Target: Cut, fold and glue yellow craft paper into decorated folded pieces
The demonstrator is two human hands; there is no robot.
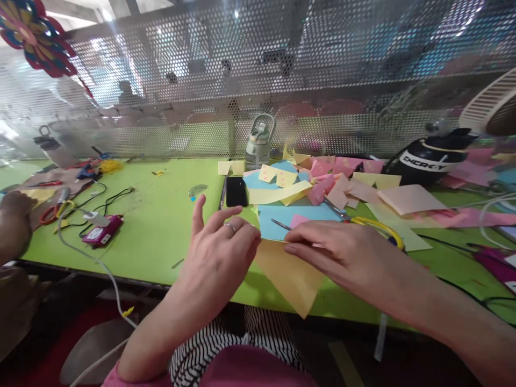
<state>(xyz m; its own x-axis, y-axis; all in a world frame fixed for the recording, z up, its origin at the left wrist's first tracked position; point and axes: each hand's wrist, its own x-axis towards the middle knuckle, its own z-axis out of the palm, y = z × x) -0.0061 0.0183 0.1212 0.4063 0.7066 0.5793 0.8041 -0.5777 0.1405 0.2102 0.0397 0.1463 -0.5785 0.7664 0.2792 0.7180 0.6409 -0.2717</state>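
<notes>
A sheet of yellow-orange paper (291,271) hangs between my two hands, its lower corner pointing down past the table's front edge. My left hand (221,250), with a ring on one finger, pinches the upper left of the sheet, thumb and index pressed together and the little finger raised. At the upper right edge, my right hand (334,244) grips the paper between thumb and fingers. A thin pointed metal tip (280,224) shows just beyond my right fingers; whether I hold it is unclear. Behind them lie blue paper (270,215) and scissors with yellow handles (379,226).
A black phone (236,192) lies beyond my left hand, near a pale green bottle (259,142). Pink and yellow paper cutouts (322,166) are piled at right, beside a black container (427,161). At left are a magenta device (102,231), cables and another person's hand (16,215).
</notes>
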